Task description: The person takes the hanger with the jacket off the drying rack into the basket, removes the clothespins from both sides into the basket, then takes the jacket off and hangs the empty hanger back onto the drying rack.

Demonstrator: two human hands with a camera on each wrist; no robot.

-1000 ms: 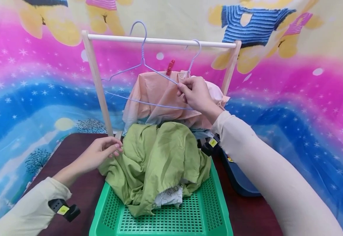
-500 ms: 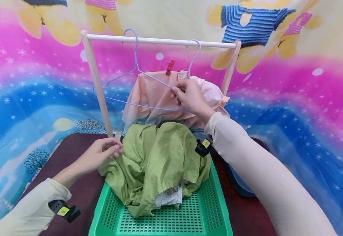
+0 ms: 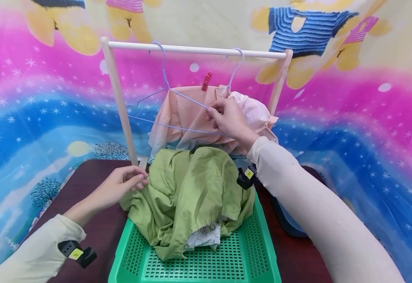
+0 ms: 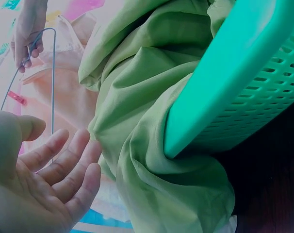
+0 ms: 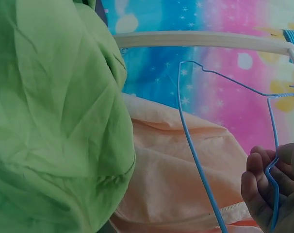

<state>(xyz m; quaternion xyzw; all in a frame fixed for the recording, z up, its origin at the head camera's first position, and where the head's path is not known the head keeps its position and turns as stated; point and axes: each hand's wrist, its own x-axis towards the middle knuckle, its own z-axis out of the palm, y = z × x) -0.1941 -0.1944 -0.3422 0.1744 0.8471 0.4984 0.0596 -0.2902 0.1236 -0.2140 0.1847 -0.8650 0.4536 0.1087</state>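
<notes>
My right hand point(image 3: 228, 118) pinches one shoulder of a thin blue wire hanger point(image 3: 188, 98). The hanger's hook lies at the white rail point(image 3: 198, 49) of a small wooden rack, curving over it, and its frame hangs bare. In the right wrist view, the fingers curl round the hanger's wire point(image 5: 191, 143). My left hand point(image 3: 127, 181) hovers beside a crumpled green garment point(image 3: 198, 188), fingers loosely bent and holding nothing; the left wrist view shows the palm point(image 4: 45, 199) bare. The garment is heaped in a green plastic basket point(image 3: 255, 243), with a white printed label or lining point(image 3: 203, 237) showing.
Behind the green heap, a peach garment point(image 3: 181, 112) hangs from a second wire hanger point(image 3: 231, 81), with a red clothespin point(image 3: 207, 81) at its top. A dark blue tray point(image 3: 294, 224) lies right of the basket, partly behind my right arm. A printed cloth backs the dark table point(image 3: 89, 181).
My right hand has carried the hanger left and down, bringing its hook from above the rail onto it. The left hand and the green garment have stayed in place.
</notes>
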